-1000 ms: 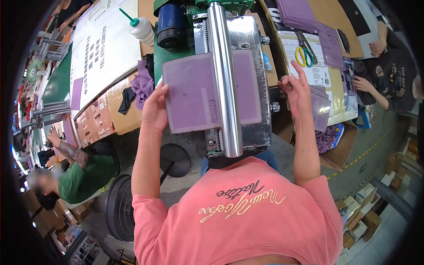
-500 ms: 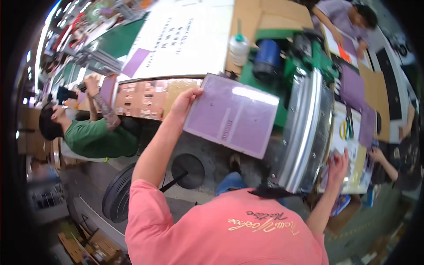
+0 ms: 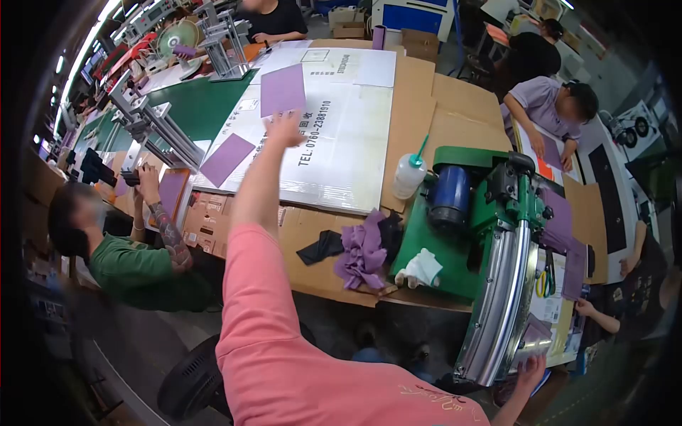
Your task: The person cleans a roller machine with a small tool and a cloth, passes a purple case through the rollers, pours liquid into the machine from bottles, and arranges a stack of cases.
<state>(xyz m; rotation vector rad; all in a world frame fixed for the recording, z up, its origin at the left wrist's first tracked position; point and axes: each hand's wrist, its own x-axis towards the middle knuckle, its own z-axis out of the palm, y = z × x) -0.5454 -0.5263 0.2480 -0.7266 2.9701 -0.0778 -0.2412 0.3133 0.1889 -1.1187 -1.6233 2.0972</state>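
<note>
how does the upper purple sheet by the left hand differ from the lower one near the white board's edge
The upper sheet looks larger in view; the lower sheet looks smaller. The left hand is at the upper sheet, while no hand touches the lower sheet. Both are purple and four-sided.

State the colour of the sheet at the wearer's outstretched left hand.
The sheet is purple, showing best in the head view.

Legible: "TEL: 0760-23881910" in black on the far white board (image 3: 348,142), adjacent Chinese characters partly covered; print on the brown carton (image 3: 206,226) at left and script on the near pink shirt (image 3: 320,376) unreadable.
</note>
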